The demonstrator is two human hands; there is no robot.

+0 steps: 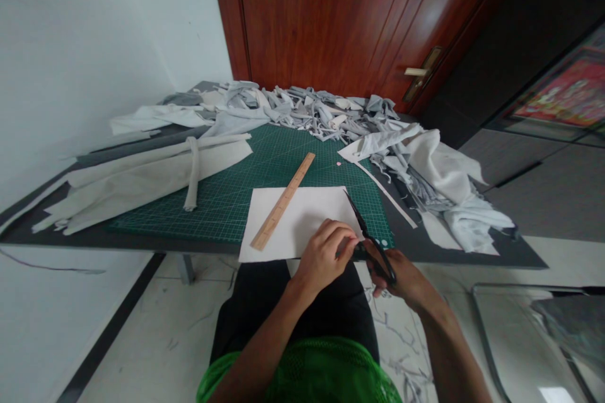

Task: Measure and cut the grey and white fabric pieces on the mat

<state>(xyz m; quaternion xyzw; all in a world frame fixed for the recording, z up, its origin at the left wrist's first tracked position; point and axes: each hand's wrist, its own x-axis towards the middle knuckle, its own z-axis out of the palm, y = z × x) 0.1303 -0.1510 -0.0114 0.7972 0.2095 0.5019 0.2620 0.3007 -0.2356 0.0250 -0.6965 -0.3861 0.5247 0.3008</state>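
Now, scissors [375,245] at sheet [302,217] edge, open mat [222,201]

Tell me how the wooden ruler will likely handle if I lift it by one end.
The wooden ruler looks thin and straight, so it should come up stiff, without drooping. Being slim, it is probably light. It lies flat across the white piece and green mat, so rolling seems unlikely.
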